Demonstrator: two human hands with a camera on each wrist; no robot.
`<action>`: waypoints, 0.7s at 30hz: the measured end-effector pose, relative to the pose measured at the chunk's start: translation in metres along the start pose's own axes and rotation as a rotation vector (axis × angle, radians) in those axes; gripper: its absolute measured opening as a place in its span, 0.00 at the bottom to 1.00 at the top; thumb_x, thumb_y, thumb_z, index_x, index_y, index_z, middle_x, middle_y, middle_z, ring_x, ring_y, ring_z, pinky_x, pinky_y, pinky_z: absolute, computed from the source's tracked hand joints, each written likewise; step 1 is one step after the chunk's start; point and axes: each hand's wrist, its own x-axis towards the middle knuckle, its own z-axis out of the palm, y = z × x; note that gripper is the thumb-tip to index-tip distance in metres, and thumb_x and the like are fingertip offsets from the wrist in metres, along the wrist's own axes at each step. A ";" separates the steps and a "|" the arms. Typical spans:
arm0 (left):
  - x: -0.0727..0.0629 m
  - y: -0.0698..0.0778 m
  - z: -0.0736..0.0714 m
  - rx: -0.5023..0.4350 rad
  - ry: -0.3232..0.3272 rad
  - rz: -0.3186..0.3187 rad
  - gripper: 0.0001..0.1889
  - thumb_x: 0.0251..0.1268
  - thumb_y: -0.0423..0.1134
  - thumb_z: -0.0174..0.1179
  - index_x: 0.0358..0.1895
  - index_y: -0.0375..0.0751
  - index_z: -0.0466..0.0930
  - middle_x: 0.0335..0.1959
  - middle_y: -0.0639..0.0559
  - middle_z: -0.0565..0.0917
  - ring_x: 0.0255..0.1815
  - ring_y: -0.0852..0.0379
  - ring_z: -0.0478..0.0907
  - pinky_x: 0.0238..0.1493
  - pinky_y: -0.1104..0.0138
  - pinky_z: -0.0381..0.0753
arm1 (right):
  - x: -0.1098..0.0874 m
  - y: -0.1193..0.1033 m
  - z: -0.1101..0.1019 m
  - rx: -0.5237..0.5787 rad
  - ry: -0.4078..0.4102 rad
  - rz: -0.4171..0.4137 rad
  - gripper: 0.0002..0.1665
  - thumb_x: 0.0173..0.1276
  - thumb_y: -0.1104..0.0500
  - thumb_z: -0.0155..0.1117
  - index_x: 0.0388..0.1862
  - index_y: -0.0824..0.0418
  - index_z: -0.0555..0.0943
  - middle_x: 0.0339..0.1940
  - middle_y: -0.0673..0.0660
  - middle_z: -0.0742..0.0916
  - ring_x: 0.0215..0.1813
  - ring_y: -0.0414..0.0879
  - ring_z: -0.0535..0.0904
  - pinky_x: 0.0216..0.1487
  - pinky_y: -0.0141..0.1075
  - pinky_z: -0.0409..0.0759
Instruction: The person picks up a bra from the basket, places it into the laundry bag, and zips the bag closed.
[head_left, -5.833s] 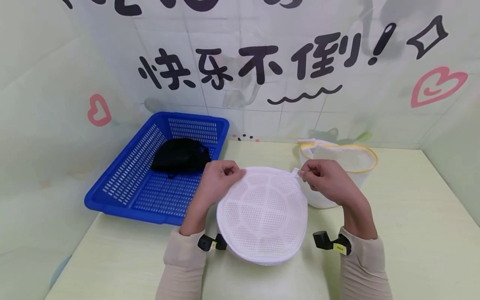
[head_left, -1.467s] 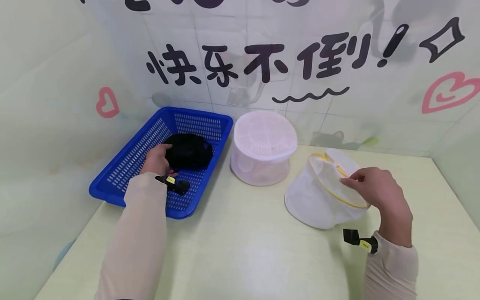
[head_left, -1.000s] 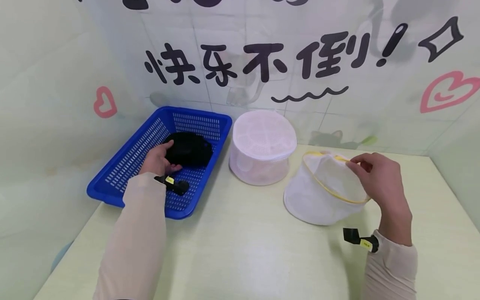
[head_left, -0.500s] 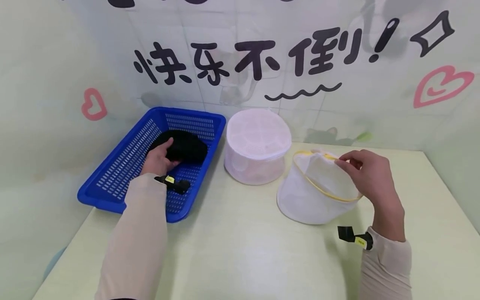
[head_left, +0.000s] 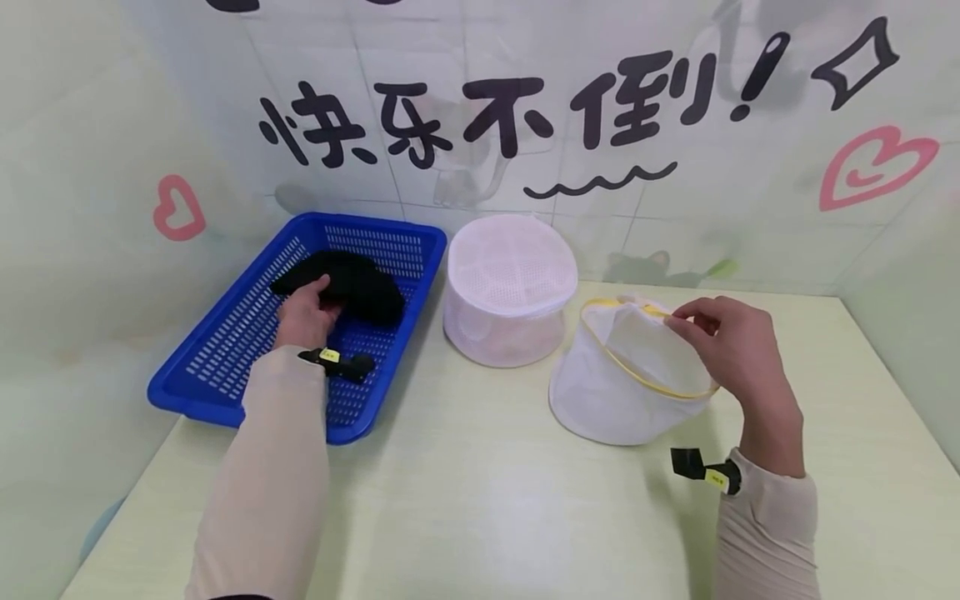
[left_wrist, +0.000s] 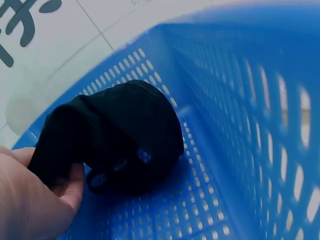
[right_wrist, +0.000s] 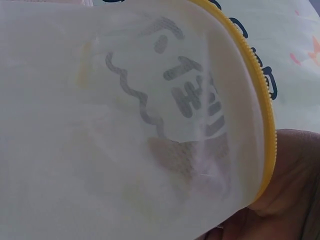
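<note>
In the blue plastic basket (head_left: 217,367) lies a black cap (head_left: 356,283), its crown toward the right. My left hand (head_left: 300,317) reaches in and grips the cap's brim, thumb on top and fingers underneath, as the left wrist view shows closely with the cap (left_wrist: 135,130) tilted over the slotted floor. On the right, a white laundry bag (head_left: 600,400) with a yellow zipper stands with its mouth gaping. My right hand (head_left: 738,350) pinches the bag's zipped rim and holds it up. Through the sheer cloth in the right wrist view, the yellow zipper (right_wrist: 267,120) curves past the hand.
A second white mesh laundry bag (head_left: 510,283), round and standing, sits at the back between basket and open bag. All stand on a pale wooden table (head_left: 465,508). A printed wall sheet (head_left: 480,187) rises right behind them.
The second mesh bag, earlier held in front, now stands at the back. My left hand has gone into the basket, gripped the cap and tilted it; my right hand has pulled the zippered bag's mouth wider.
</note>
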 end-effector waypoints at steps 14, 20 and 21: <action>-0.045 0.033 0.025 -0.093 -0.073 0.103 0.45 0.42 0.19 0.71 0.66 0.54 0.65 0.49 0.50 0.80 0.45 0.55 0.80 0.43 0.62 0.80 | -0.001 -0.002 -0.003 -0.003 -0.024 0.000 0.09 0.65 0.57 0.66 0.36 0.63 0.85 0.23 0.55 0.77 0.28 0.49 0.68 0.27 0.38 0.65; -0.071 0.039 0.033 -0.154 -0.138 0.073 0.38 0.36 0.18 0.73 0.57 0.46 0.75 0.42 0.49 0.83 0.42 0.54 0.82 0.43 0.63 0.80 | -0.002 -0.002 -0.003 0.003 -0.033 -0.006 0.09 0.65 0.56 0.67 0.36 0.62 0.85 0.23 0.54 0.77 0.28 0.49 0.68 0.27 0.38 0.65; -0.076 0.039 0.034 -0.151 -0.152 0.070 0.37 0.36 0.18 0.73 0.56 0.45 0.75 0.42 0.48 0.83 0.43 0.54 0.81 0.44 0.63 0.80 | -0.002 -0.002 -0.003 0.007 -0.033 -0.006 0.09 0.65 0.56 0.67 0.36 0.62 0.85 0.23 0.54 0.77 0.28 0.49 0.68 0.27 0.38 0.65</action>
